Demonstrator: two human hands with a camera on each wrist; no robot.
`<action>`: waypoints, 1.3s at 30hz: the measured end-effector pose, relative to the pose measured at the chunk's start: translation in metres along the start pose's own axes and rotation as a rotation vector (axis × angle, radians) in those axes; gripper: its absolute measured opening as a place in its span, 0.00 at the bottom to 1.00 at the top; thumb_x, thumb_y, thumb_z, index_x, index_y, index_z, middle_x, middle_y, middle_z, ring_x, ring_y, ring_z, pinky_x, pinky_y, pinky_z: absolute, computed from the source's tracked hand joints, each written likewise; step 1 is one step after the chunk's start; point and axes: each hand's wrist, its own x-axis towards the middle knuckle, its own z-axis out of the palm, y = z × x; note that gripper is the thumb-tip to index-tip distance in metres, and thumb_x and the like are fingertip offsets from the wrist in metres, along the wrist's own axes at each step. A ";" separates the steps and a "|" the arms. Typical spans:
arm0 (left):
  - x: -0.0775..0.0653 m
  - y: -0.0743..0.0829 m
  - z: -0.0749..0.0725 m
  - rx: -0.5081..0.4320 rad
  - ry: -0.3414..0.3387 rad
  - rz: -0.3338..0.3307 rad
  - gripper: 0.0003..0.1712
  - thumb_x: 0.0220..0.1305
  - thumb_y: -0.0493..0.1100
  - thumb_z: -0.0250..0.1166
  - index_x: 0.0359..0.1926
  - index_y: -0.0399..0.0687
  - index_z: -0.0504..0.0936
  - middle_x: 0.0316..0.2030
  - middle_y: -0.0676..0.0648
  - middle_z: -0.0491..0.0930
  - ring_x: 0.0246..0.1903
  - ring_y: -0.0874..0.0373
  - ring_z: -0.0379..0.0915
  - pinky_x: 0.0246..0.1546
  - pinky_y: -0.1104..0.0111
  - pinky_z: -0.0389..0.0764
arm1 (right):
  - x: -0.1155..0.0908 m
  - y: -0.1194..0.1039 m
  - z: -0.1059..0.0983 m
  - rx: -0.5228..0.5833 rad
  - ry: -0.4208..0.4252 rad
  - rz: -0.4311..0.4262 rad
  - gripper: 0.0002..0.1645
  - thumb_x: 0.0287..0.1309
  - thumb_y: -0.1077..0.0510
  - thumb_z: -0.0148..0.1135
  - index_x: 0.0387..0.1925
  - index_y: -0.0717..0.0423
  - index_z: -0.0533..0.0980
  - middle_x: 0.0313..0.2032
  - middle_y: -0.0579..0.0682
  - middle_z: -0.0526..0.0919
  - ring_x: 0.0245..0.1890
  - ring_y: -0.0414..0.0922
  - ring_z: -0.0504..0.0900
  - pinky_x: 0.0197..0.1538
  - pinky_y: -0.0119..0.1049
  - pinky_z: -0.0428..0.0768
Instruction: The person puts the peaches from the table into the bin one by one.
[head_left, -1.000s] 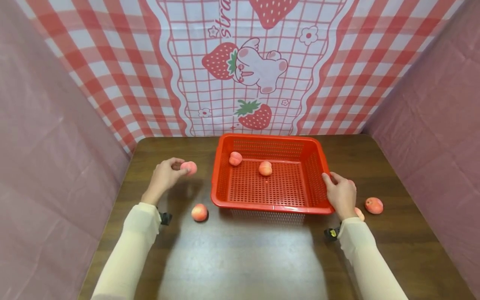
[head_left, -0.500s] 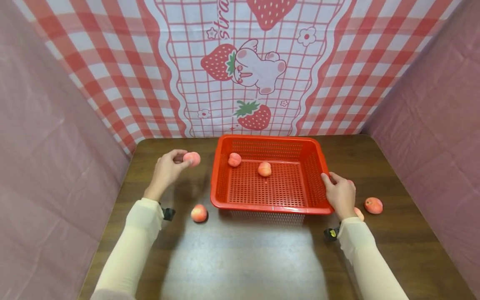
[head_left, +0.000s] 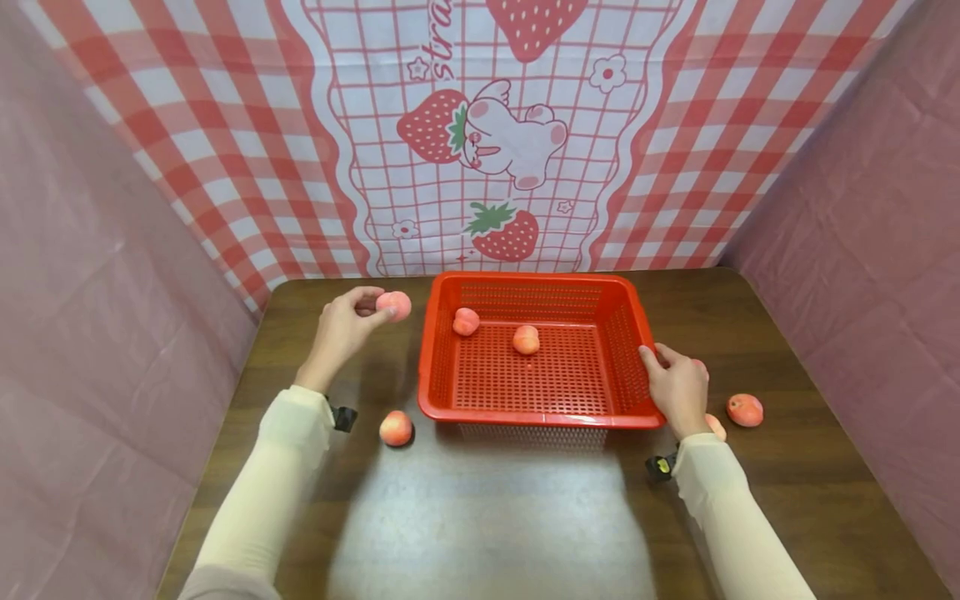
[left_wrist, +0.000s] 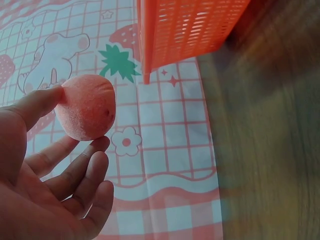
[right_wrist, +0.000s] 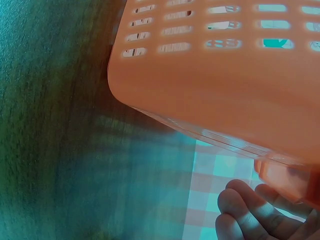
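My left hand (head_left: pixel 341 333) pinches a pink fuzzy peach (head_left: pixel 393 306) between thumb and fingers, left of the red plastic basket (head_left: pixel 540 417) and apart from it. In the left wrist view the thumb presses one side of this peach (left_wrist: pixel 87 107), and fingertips support it from below. My right hand (head_left: pixel 677 387) grips the basket's right rim, its thumb over the edge. In the right wrist view the curled fingers (right_wrist: pixel 250 210) lie outside, by the rim. Inside the basket sit a pink peach (head_left: pixel 466 322) at the left and a yellowish one (head_left: pixel 527 340) near the middle.
One peach (head_left: pixel 396 428) lies on the wooden table (head_left: pixel 487 517), front-left of the basket. Right of my right hand is another peach (head_left: pixel 745 410); two more, one yellowish (head_left: pixel 716 427) and one pink (head_left: pixel 700 369), are partly hidden by that hand. A strawberry-print cloth (head_left: pixel 510 167) hangs behind.
My left hand has moved away from me and slightly right with the peach, nearer the basket's far left corner. The right hand keeps its grip on the rim.
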 end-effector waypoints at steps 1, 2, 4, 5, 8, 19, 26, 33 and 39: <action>0.000 0.001 0.001 -0.003 -0.001 0.000 0.26 0.59 0.53 0.69 0.54 0.44 0.80 0.46 0.39 0.85 0.47 0.46 0.82 0.48 0.55 0.81 | 0.000 0.000 0.000 0.002 -0.011 0.006 0.37 0.69 0.37 0.47 0.64 0.60 0.71 0.52 0.65 0.82 0.48 0.60 0.80 0.57 0.55 0.75; 0.001 0.002 0.002 -0.004 -0.001 0.005 0.26 0.60 0.53 0.69 0.54 0.44 0.80 0.47 0.39 0.85 0.47 0.46 0.82 0.48 0.55 0.81 | 0.000 0.000 0.000 0.005 -0.019 0.013 0.37 0.69 0.36 0.46 0.65 0.60 0.70 0.53 0.65 0.81 0.48 0.59 0.80 0.57 0.54 0.75; 0.001 0.004 0.004 -0.017 0.000 0.007 0.26 0.59 0.54 0.69 0.54 0.44 0.80 0.47 0.39 0.85 0.47 0.46 0.82 0.48 0.55 0.82 | 0.000 0.000 0.000 0.010 -0.031 0.023 0.38 0.69 0.35 0.46 0.65 0.60 0.69 0.54 0.65 0.81 0.48 0.59 0.79 0.56 0.54 0.76; 0.002 0.005 0.005 -0.021 0.000 0.009 0.26 0.59 0.54 0.69 0.54 0.44 0.80 0.47 0.39 0.85 0.47 0.46 0.82 0.48 0.55 0.82 | 0.000 0.000 0.000 0.011 -0.037 0.025 0.39 0.69 0.35 0.46 0.66 0.60 0.69 0.54 0.65 0.80 0.48 0.59 0.79 0.56 0.54 0.76; 0.003 0.008 0.007 -0.035 0.000 0.014 0.26 0.59 0.54 0.69 0.54 0.44 0.80 0.47 0.40 0.84 0.48 0.46 0.82 0.49 0.55 0.81 | 0.001 0.000 -0.001 0.013 -0.037 0.021 0.39 0.69 0.35 0.46 0.66 0.60 0.69 0.55 0.65 0.80 0.49 0.59 0.79 0.57 0.55 0.75; 0.009 0.019 0.019 -0.059 -0.008 0.039 0.27 0.58 0.53 0.71 0.54 0.43 0.80 0.47 0.39 0.85 0.47 0.46 0.82 0.48 0.55 0.82 | 0.002 -0.001 0.000 0.018 -0.058 0.034 0.40 0.69 0.34 0.45 0.67 0.60 0.67 0.58 0.65 0.77 0.51 0.60 0.79 0.59 0.55 0.75; 0.010 0.025 0.024 -0.058 -0.018 0.056 0.26 0.59 0.52 0.70 0.54 0.44 0.80 0.48 0.39 0.84 0.47 0.46 0.82 0.50 0.56 0.82 | 0.003 -0.001 -0.001 0.026 -0.060 0.038 0.40 0.69 0.34 0.45 0.67 0.59 0.67 0.57 0.64 0.78 0.50 0.59 0.79 0.58 0.54 0.76; 0.012 0.031 0.028 -0.076 -0.016 0.080 0.25 0.59 0.50 0.70 0.54 0.43 0.80 0.47 0.39 0.85 0.46 0.47 0.82 0.50 0.56 0.82 | 0.004 -0.002 -0.002 0.022 -0.057 0.030 0.40 0.69 0.34 0.45 0.67 0.60 0.68 0.57 0.65 0.79 0.50 0.59 0.79 0.58 0.55 0.75; 0.012 0.034 0.033 -0.069 -0.028 0.090 0.24 0.59 0.50 0.70 0.53 0.43 0.80 0.46 0.40 0.85 0.46 0.47 0.83 0.49 0.57 0.82 | 0.001 -0.002 -0.002 0.015 -0.050 0.040 0.39 0.69 0.35 0.46 0.66 0.60 0.68 0.59 0.64 0.77 0.54 0.61 0.78 0.62 0.56 0.73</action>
